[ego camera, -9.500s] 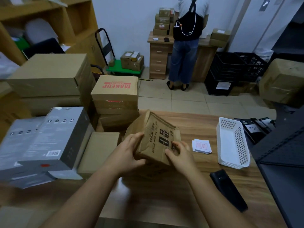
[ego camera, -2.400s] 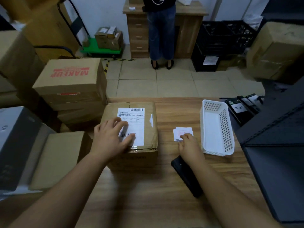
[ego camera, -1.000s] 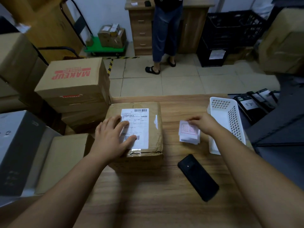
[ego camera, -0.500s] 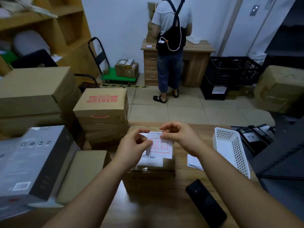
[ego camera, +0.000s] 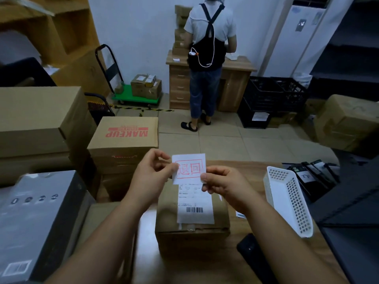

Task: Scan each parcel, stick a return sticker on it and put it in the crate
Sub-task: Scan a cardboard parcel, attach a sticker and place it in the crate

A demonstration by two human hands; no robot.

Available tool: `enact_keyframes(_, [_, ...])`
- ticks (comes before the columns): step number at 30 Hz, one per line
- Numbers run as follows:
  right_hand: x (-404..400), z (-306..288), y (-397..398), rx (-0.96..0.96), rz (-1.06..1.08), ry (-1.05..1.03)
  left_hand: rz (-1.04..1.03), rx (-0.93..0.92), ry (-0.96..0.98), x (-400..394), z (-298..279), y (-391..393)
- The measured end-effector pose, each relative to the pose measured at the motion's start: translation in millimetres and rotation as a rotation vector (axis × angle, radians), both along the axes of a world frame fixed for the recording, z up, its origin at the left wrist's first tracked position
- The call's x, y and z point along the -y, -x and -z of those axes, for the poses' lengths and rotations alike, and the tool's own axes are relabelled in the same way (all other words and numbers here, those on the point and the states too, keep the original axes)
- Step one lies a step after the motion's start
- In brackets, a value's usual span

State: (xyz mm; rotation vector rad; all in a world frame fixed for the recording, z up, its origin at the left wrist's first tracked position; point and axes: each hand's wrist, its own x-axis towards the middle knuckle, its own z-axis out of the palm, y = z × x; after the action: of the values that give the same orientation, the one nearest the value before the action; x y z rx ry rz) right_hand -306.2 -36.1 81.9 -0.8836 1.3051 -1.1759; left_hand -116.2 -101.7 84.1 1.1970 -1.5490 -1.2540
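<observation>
- Sticker (ego camera: 189,168): white square with red-framed red characters, held up in the air above the far end of the parcel, facing the camera.
- Left hand (ego camera: 152,175): thumb and forefinger pinched on the sticker's left edge; remaining fingers curled.
- Right hand (ego camera: 222,184): thumb and forefinger pinched on the sticker's lower right corner; other fingers folded toward the palm.
- Parcel (ego camera: 192,218): brown cardboard box resting on the wooden table (ego camera: 235,269), directly below the two hands and between the forearms. A white shipping label (ego camera: 194,203) with a barcode lies flat on its top face; the label's far end is hidden behind the sticker.
- Phone-like black device (ego camera: 253,257): flat on the table, just to the right of the parcel, partly covered by the right forearm.
- White perforated basket (ego camera: 289,199): on the table's right side, well apart from the parcel.
- Box printed "MAKEUP" (ego camera: 125,133): stacked beyond the table's far left edge; a grey carton (ego camera: 39,218) stands at near left.
- Black crates (ego camera: 274,97): on the floor at far right, beside a wooden desk (ego camera: 235,83).
- Second person (ego camera: 207,64): standing at that desk, back turned to the camera.
</observation>
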Motion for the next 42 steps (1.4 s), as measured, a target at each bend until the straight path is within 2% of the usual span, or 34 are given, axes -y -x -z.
enact_keyframes(6, [6.8, -2.0, -0.3, 0.074, 0.131, -0.020, 0.073, -0.135, -0.125, 12.6, 0.6, -2.6])
enact_keyframes(10, [5.5, -8.2, 6.6, 0.025, 0.164, -0.004, 0.109, -0.127, -0.183, 10.2, -3.9, -3.0])
enact_keyframes(16, [3.8, -19.2, 19.1, -0.023, 0.118, -0.002, 0.120, -0.103, -0.158, 2.7, -20.1, 11.9])
enact_keyframes(19, [2.1, -27.0, 26.2, -0.063, 0.021, -0.015, 0.085, -0.013, -0.103, 1.9, -29.2, 20.6])
enact_keyframes(21, [2.9, -34.8, 32.9, -0.142, -0.013, 0.020, 0.087, 0.125, -0.023, 1.3, -35.1, 23.9])
enact_keyframes(24, [5.3, -49.1, 41.4, -0.309, -0.093, 0.094, 0.179, 0.332, 0.090, -5.8, -47.9, 28.2])
enact_keyframes(27, [5.6, -56.6, 36.4, -0.407, -0.192, 0.077, 0.254, 0.440, 0.161, -8.8, -55.7, 32.4])
enact_keyframes(30, [4.4, -55.8, 31.8, -0.305, -0.131, 0.061, 0.206, 0.416, 0.197, -10.1, -59.0, 38.1])
enact_keyframes(34, [0.8, -55.5, 27.6, -0.077, -0.136, -0.013, 0.148, 0.294, 0.139, -12.8, -60.9, 41.6])
enact_keyframes(42, [-2.5, -64.4, 31.3, -0.112, -0.143, 0.002, 0.257, 0.437, 0.249, -9.8, -69.0, 36.8])
